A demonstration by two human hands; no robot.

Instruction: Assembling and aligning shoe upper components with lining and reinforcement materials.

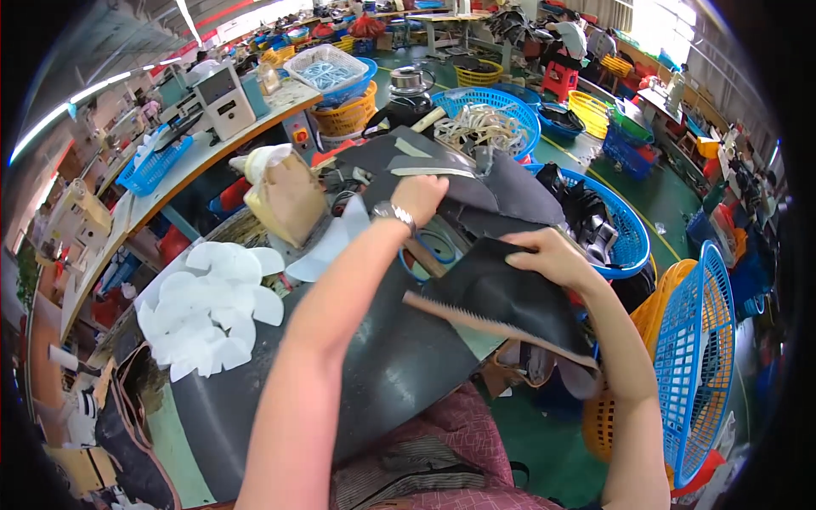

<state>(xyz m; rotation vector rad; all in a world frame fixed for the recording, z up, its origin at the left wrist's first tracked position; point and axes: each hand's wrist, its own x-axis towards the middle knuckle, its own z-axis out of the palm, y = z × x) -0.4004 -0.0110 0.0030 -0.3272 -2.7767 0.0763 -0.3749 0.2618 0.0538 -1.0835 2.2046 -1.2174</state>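
My right hand (548, 257) grips the upper edge of a black leather piece (489, 285), thumb and fingers pinched over it. A tan, finely notched border runs along its lower side, and the piece hangs bent over the table's front right. Farther forward, my left hand (416, 200), with a metal band at the wrist, is closed above dark leather pieces (518, 191) by a pale strip (433, 172). What its fingers hold, if anything, is hidden. Below that wrist lies a brown wooden bar (425, 257), beside a blue ring-shaped rim (438, 246).
White cut pieces (212, 306) are heaped left on a black mat (382, 340). A yellowish block-like container (285, 195) stands behind them. Blue baskets hold pale strips (480, 127) and black parts (595, 234). An upright blue basket (695, 365) stands right, near my right forearm.
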